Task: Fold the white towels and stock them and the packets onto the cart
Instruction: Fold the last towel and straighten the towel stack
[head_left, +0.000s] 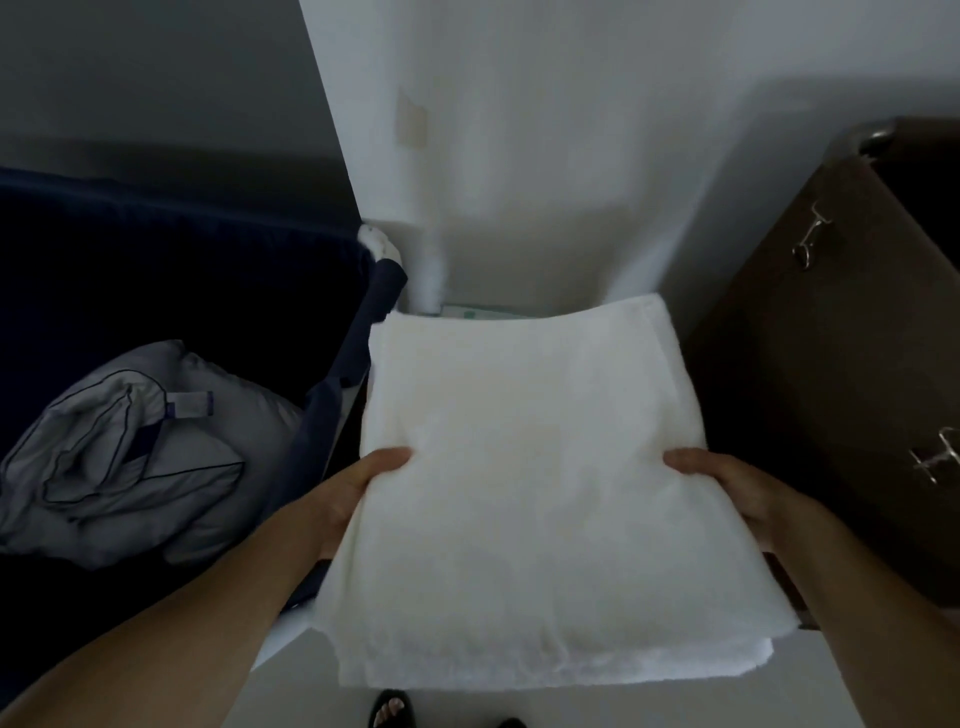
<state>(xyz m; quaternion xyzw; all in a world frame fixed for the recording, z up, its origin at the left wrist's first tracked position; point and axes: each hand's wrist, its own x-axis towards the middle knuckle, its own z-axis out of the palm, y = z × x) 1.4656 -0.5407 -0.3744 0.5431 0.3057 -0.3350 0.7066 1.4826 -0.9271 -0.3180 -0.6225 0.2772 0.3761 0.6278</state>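
Observation:
A folded white towel (535, 483) fills the middle of the view, held flat in front of me. My left hand (358, 488) grips its left edge, thumb on top and fingers underneath. My right hand (737, 493) grips the right edge the same way. A second white layer shows along the towel's near edge. Just past its far edge a thin strip of something with green marks (483, 312) peeks out; I cannot tell what it is. The towel hides whatever lies beneath it.
A dark navy bin or bag (156, 270) stands at the left with crumpled grey-white linen (130, 457) in it. A dark brown cabinet (831, 338) with metal clips (810, 234) is at the right. A white wall (519, 156) rises ahead. A sandalled foot (392, 709) shows below.

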